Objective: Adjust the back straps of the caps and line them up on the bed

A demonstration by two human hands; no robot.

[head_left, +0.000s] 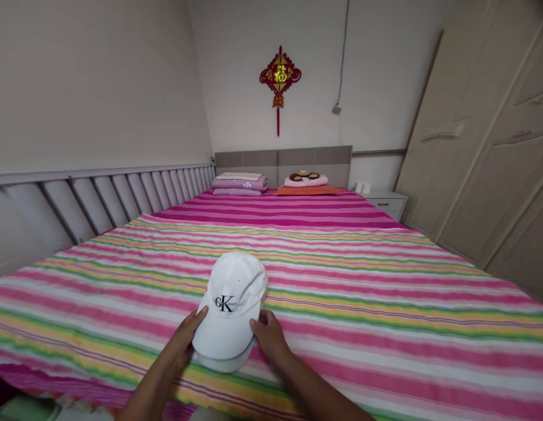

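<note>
Pinching the left edge of the white cap (240,278) with my left hand (182,339), I am gripping its other side with my right hand (273,340), thumbs lying over the brim. The cap is resting on the striped bedcover (363,316), crown upward, lettering facing me. So it is already lying on the bed, but neither hand is letting go yet. A second white edge (225,365) is showing beneath the brim; what it belongs to, and how much handling is remaining, I cannot tell.

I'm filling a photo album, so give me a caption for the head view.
Left hand and right hand hold a white cap over a striped bedspread.
</note>
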